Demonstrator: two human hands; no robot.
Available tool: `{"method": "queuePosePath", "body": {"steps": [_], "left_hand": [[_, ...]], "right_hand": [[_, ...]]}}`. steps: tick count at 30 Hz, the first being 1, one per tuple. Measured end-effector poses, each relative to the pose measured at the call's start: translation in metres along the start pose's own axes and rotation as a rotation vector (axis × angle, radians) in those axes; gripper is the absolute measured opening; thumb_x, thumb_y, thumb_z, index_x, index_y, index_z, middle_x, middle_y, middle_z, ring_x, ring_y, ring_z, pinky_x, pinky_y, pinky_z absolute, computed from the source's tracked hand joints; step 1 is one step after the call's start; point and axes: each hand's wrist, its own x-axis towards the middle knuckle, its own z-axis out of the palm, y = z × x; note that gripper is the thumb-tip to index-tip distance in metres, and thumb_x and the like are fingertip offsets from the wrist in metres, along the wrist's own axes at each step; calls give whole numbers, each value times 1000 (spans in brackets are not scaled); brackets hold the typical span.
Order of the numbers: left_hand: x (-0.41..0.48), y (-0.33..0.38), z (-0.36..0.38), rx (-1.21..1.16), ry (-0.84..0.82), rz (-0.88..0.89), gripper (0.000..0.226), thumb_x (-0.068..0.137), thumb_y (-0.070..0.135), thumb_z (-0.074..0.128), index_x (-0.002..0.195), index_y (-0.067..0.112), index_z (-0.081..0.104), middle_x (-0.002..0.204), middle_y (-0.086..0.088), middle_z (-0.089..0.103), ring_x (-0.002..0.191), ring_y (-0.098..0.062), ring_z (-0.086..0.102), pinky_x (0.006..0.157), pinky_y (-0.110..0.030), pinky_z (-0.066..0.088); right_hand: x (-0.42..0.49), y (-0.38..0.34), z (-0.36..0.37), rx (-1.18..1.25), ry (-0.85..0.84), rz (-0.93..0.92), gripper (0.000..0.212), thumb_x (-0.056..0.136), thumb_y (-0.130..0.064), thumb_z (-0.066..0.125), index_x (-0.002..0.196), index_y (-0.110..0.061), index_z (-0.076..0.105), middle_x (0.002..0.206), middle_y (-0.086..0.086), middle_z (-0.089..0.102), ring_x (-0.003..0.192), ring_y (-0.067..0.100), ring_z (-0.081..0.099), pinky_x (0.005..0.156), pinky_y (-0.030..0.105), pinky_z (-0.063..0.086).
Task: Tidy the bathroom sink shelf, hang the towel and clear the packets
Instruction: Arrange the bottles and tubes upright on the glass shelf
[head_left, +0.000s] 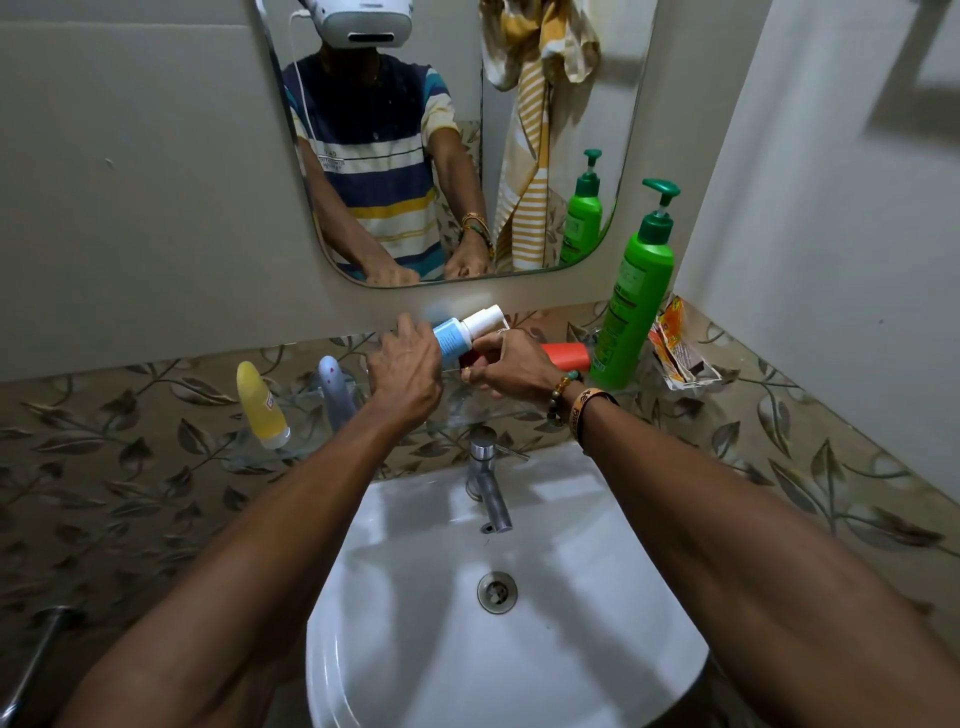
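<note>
Over the glass shelf (519, 410), my left hand (408, 371) grips a blue-and-white tube (457, 332), tilted with its white cap toward the upper right. Beside it my right hand (511, 366) curls around something small and red; what it is stays hidden by the fingers. An orange-red tube (569, 356) lies on the shelf just right of that hand. A tall green pump bottle (631, 312) stands at the shelf's right end, with crumpled orange packets (675, 348) next to it. A yellow-striped towel (530, 171) shows in the mirror, hanging behind me.
A yellow tube (260, 405) and a grey tube (337, 395) stand cap-down at the shelf's left end. Below are the chrome tap (485, 478) and white basin (493, 597). The mirror (452, 140) hangs above the shelf. A white wall closes in on the right.
</note>
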Motion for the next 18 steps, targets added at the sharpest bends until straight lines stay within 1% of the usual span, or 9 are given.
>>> {"method": "queuePosePath", "body": {"steps": [2, 5, 7, 8, 9, 12, 13, 15, 18], "left_hand": [[-1, 1, 0, -78, 12, 11, 46, 91, 23, 68, 125, 5, 43, 118, -16, 44, 103, -35, 55, 78, -44, 52], [1, 1, -4, -187, 38, 17, 46, 91, 22, 68, 126, 6, 42, 120, -16, 42, 103, -36, 55, 77, -43, 51], [3, 0, -6, -245, 55, 27, 47, 91, 24, 69, 126, 6, 43, 120, -16, 43, 102, -36, 55, 75, -42, 47], [3, 0, -7, -273, 63, 36, 48, 90, 25, 69, 126, 6, 43, 120, -16, 43, 100, -36, 56, 75, -42, 47], [4, 0, -8, -300, 72, 43, 49, 90, 27, 69, 126, 7, 44, 119, -15, 44, 99, -35, 56, 75, -41, 47], [5, -2, -8, -399, 91, 41, 48, 89, 33, 69, 124, 9, 46, 117, -13, 45, 96, -31, 55, 73, -39, 45], [6, -3, -9, -434, 98, 41, 48, 89, 35, 69, 123, 9, 46, 115, -12, 46, 94, -29, 54, 72, -37, 43], [6, -5, -9, -494, 117, 39, 49, 87, 40, 69, 121, 10, 48, 110, -10, 46, 90, -23, 49, 72, -35, 40], [6, -7, -11, -546, 145, 27, 51, 85, 45, 69, 118, 11, 50, 105, -5, 44, 90, -19, 46, 72, -33, 39]], "right_hand": [[1, -1, -1, 98, 39, 42, 34, 83, -11, 75, 116, -4, 70, 91, 7, 72, 82, 25, 69, 79, 44, 60], [2, -7, -3, 330, 80, 110, 35, 87, -8, 73, 120, 3, 64, 90, 12, 69, 73, 22, 63, 67, 38, 58], [3, -11, -5, 441, 120, 127, 36, 89, -9, 72, 121, 3, 63, 102, 17, 71, 80, 25, 67, 73, 46, 61], [3, -14, -7, 474, 144, 120, 36, 89, -10, 72, 121, 2, 62, 108, 18, 71, 87, 28, 69, 79, 50, 60], [3, -16, -9, 500, 162, 100, 35, 89, -11, 72, 120, 1, 63, 110, 17, 71, 94, 30, 70, 83, 51, 59], [3, -24, -14, 554, 168, 19, 25, 89, -11, 73, 113, -9, 64, 103, 4, 72, 93, 19, 71, 81, 40, 61], [3, -28, -15, 563, 159, 9, 25, 88, -11, 74, 111, -14, 64, 101, 1, 72, 94, 17, 71, 81, 40, 61], [4, -34, -17, 594, 143, 13, 27, 88, -13, 75, 111, -17, 62, 100, 0, 73, 97, 21, 71, 83, 46, 59], [4, -42, -18, 628, 129, 16, 29, 88, -12, 75, 112, -16, 59, 103, 5, 73, 98, 26, 71, 87, 55, 56]]}}
